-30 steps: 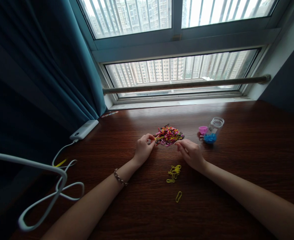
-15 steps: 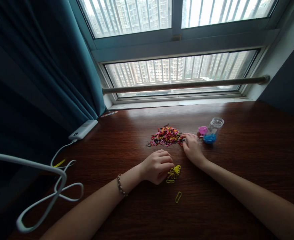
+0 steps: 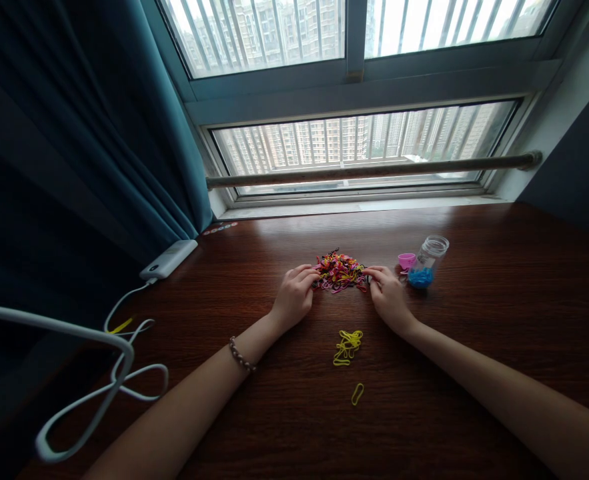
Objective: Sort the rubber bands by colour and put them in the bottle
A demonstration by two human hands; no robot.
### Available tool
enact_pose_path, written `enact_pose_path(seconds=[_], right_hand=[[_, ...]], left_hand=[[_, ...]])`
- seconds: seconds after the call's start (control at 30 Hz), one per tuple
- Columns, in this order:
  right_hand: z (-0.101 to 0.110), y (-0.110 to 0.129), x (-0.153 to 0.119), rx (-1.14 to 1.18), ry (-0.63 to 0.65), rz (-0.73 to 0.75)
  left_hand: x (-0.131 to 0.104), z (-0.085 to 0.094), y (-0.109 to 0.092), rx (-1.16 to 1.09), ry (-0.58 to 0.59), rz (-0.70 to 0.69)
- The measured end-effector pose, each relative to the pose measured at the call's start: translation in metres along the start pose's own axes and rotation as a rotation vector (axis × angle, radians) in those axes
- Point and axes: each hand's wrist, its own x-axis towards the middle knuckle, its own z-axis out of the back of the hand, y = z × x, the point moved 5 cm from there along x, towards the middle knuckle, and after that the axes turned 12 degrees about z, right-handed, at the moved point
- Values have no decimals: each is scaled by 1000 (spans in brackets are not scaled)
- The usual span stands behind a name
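A heap of small rubber bands [image 3: 340, 271], mostly red, pink, orange and black, lies mid-table. My left hand [image 3: 295, 293] rests at the heap's left edge, its fingers stretched out and touching the bands. On the opposite side, my right hand [image 3: 388, 297] has its fingertips on the heap's right edge, thumb a little apart from the fingers. Whether a band lies under either hand's fingertips is too small to tell. Nearer to me sits a small cluster of yellow rubber bands [image 3: 348, 347], and one single yellow band [image 3: 357, 394] lies below it.
Right of the heap stand a clear jar [image 3: 430, 257] with blue bands at its bottom and a small pink cup [image 3: 406, 261]. At the left are a white power bank [image 3: 169, 259] and a looped white cable [image 3: 124, 373]. A window with a rail [image 3: 364, 173] borders the back.
My left hand has moved from the yellow cluster up and left to the edge of the mixed heap. The right hand stays almost in place at the heap's right side.
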Motion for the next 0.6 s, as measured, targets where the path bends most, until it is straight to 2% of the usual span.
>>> enact_pose_path(seconds=[0.13,0.3,0.47,0.6], right_hand=[[6,9,2,69,-67,16],[6,12,3,50,-40,13],[6,11,3,73,-42,14],[8,14,3,120,-55,33]], left_hand=[[-2,-11,0,44,112,-9],[-3,-17,3,60,169,27],[-1,-10,3,-43,66,3],[1,-2,10,-146,-22,99]])
